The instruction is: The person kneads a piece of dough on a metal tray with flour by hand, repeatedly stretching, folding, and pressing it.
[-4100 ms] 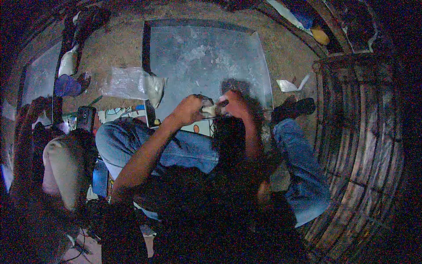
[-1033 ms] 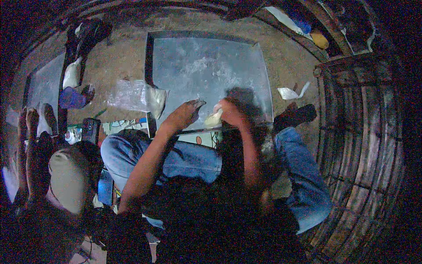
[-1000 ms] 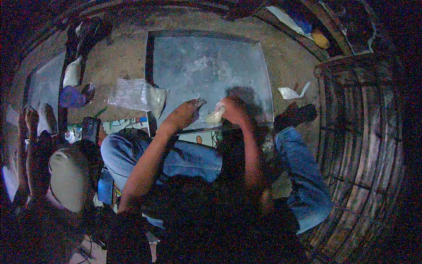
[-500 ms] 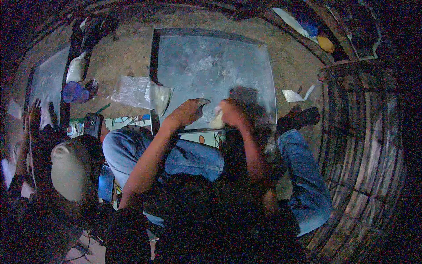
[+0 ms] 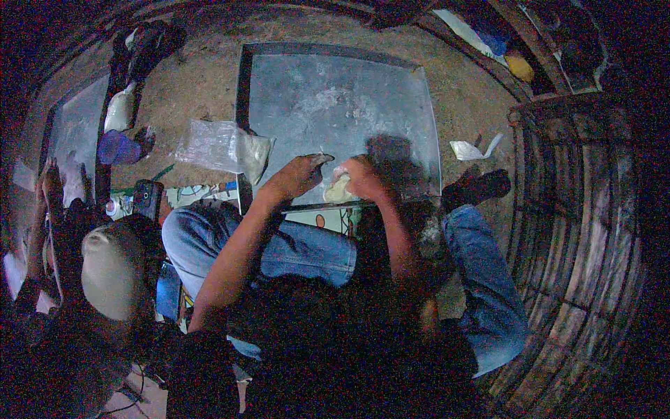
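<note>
A grey tray point(image 5: 335, 84), dusted with white powder, lies before me. My left hand point(image 5: 299, 178) is at its near edge with fingers curled, their greyish tips around something too small to make out. Just to its right, my right hand point(image 5: 361, 178) grips a pale, soft dough-like lump point(image 5: 336, 189) against the tray, its fingertips partly hidden. A white powder bag point(image 5: 255, 155) with clear plastic point(image 5: 208, 145) lies over the tray's left rim, left of my left hand.
Another person's hand point(image 5: 50, 178) is at a second tray point(image 5: 78, 105) on the left. A blue container point(image 5: 118, 146), white bag point(image 5: 121, 108), dark phone point(image 5: 148, 199) and white scrap point(image 5: 467, 150) lie around. Wooden slats point(image 5: 572, 237) line the right side.
Four seconds ago my hands met around the lump; now they are apart, with the lump lower, under my right hand. In the last second my right hand shifted slightly over it.
</note>
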### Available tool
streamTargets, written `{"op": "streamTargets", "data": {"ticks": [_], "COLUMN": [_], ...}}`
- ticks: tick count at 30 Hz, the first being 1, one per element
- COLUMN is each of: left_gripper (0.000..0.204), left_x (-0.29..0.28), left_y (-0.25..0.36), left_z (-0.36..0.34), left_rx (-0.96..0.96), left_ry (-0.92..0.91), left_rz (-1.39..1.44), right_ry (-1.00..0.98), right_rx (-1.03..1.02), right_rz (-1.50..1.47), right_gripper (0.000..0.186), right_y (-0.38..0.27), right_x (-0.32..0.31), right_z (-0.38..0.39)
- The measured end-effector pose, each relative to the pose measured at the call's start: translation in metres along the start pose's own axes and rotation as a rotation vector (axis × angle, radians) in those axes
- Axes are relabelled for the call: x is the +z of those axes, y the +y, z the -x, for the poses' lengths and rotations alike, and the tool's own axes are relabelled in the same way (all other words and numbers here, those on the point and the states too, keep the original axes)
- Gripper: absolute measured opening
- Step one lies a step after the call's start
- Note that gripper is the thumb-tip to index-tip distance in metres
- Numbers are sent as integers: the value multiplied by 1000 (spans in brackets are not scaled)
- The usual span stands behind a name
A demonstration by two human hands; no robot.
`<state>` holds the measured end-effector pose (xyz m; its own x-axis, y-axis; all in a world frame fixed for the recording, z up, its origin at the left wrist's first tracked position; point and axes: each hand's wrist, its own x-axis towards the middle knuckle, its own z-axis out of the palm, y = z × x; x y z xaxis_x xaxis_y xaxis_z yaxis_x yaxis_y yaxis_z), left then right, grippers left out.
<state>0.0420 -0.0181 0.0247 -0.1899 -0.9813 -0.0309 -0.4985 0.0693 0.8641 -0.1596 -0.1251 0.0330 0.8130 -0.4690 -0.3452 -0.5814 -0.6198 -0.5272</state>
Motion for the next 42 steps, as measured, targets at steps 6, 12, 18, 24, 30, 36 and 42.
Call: {"op": "streamTargets", "data": {"ticks": [6,12,18,24,30,36,42], "left_gripper": [49,50,48,47,44,39,47], "left_x": [-1,-4,6,-16,-10,-11,-22], "left_y": [8,-11,-18,3,-7,-13,12], "left_z": [-1,10,5,2,7,-2,1], "left_rx": [100,49,155,-107,130,-87,-252], "left_ry": [81,75,183,-61,134,73,60], "left_rz": [54,96,4,97,142,222,292], "right_ry": [-14,-19,34,16,-162,-91,4], "right_rx": [-125,-24,-169,-144,-120,-32,-79], "right_rz": [-112,124,-311,-131,-477,55,-248], "right_gripper": [29,31,36,33,29,36,36], "right_y": [24,-10,16,-15,-42,-75,-47], "right_x": [-30,12,-16,2,-21,1,-5], "right_z": [10,-15,-4,-12,-16,-17,-8]}}
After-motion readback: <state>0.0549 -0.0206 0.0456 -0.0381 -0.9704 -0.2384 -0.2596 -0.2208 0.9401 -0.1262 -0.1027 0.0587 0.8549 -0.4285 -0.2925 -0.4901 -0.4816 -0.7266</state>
